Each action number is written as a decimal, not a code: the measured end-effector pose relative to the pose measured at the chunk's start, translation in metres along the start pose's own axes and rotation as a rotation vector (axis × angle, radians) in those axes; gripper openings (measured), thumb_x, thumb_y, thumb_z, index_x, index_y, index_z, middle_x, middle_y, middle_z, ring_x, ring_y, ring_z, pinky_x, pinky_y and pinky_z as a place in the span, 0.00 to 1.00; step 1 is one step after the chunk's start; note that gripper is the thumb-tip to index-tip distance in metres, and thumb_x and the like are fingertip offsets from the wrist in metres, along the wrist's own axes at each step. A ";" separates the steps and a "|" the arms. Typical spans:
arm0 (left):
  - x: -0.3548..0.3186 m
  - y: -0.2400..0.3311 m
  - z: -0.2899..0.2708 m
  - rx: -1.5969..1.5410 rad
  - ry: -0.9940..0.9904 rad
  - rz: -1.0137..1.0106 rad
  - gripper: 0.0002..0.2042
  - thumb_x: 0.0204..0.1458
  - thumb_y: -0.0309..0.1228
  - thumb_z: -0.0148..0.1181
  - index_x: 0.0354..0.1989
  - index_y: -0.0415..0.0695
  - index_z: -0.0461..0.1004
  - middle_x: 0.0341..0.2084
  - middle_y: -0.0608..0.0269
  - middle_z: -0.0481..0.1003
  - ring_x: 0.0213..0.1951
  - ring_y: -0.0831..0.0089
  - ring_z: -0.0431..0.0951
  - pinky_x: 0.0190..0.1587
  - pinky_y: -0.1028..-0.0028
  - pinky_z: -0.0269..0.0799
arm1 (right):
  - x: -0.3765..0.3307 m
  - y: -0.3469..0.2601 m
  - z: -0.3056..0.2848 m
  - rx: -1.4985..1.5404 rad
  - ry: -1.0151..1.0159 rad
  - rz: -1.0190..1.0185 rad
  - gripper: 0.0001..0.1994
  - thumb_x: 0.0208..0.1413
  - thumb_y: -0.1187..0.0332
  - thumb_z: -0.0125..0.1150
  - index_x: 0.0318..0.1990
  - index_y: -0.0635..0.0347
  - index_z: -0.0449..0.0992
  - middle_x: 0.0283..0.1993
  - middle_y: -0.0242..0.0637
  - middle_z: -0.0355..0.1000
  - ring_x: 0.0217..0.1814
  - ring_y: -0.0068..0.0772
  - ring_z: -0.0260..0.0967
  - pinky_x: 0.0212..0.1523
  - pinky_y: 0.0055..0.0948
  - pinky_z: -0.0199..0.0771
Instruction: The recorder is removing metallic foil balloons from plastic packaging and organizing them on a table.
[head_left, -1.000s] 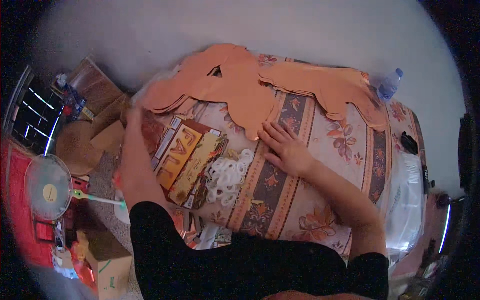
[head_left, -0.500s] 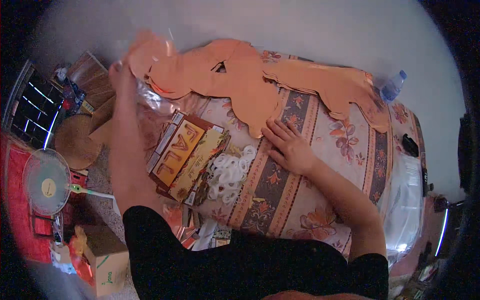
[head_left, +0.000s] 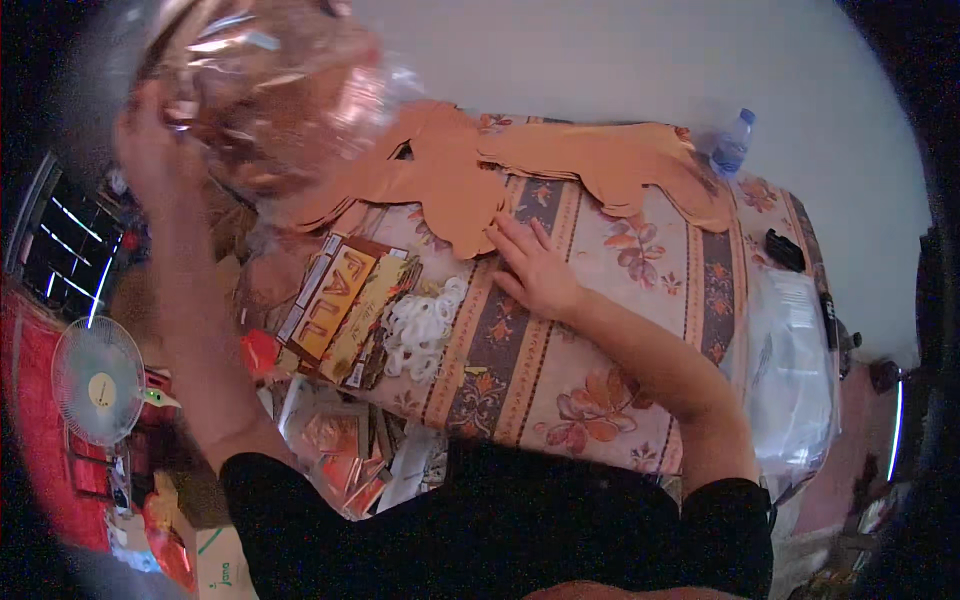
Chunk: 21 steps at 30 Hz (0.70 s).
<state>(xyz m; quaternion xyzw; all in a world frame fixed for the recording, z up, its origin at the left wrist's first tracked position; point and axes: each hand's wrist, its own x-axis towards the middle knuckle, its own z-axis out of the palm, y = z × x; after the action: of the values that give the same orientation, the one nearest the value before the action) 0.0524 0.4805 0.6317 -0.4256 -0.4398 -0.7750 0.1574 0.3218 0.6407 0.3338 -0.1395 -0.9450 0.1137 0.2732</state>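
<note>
Glossy plastic sheeting gripped in the fingers of the left hand, raised over the left end of the orange cut-outs, best lifted clear of their edges while these are steadied by the spread fingers of the right hand; room offered over the floral worktop rightward, bottle noted near its far edge.

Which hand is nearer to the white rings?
Right: the right hand lies right of the white rings and slightly farther out; the left hand is well away at upper left, holding the plastic.
</note>
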 end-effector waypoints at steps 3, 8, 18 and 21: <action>-0.032 -0.022 0.012 0.049 -0.277 -0.207 0.05 0.51 0.30 0.59 0.31 0.45 0.69 0.28 0.67 0.71 0.26 0.78 0.70 0.33 0.78 0.70 | -0.003 -0.003 -0.031 0.196 0.181 0.083 0.29 0.57 0.60 0.50 0.64 0.58 0.51 0.63 0.49 0.55 0.67 0.45 0.50 0.66 0.44 0.47; -0.155 -0.052 0.090 -0.561 -0.303 -0.690 0.04 0.54 0.30 0.56 0.33 0.43 0.70 0.27 0.68 0.73 0.27 0.82 0.72 0.33 0.81 0.71 | -0.020 0.004 -0.128 1.187 0.289 0.565 0.31 0.61 0.51 0.43 0.66 0.59 0.48 0.66 0.40 0.53 0.67 0.38 0.51 0.66 0.33 0.48; -0.272 -0.072 0.145 -0.810 -0.260 -1.073 0.02 0.55 0.25 0.52 0.35 0.43 0.69 0.31 0.66 0.73 0.33 0.77 0.74 0.41 0.76 0.71 | -0.088 0.060 -0.172 1.038 0.233 0.846 0.27 0.59 0.50 0.48 0.58 0.62 0.62 0.51 0.37 0.68 0.49 0.27 0.69 0.45 0.31 0.72; -0.281 -0.069 0.144 -0.814 -0.279 -1.047 0.04 0.55 0.27 0.52 0.37 0.44 0.68 0.35 0.63 0.72 0.37 0.74 0.73 0.45 0.72 0.70 | -0.090 0.053 -0.168 1.191 0.282 0.570 0.17 0.56 0.60 0.56 0.48 0.62 0.71 0.39 0.32 0.74 0.37 0.21 0.72 0.37 0.23 0.73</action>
<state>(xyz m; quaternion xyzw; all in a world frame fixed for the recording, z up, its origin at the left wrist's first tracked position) 0.2498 0.6002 0.4052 -0.2779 -0.2773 -0.7907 -0.4697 0.4975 0.6846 0.4128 -0.2223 -0.6027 0.6636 0.3835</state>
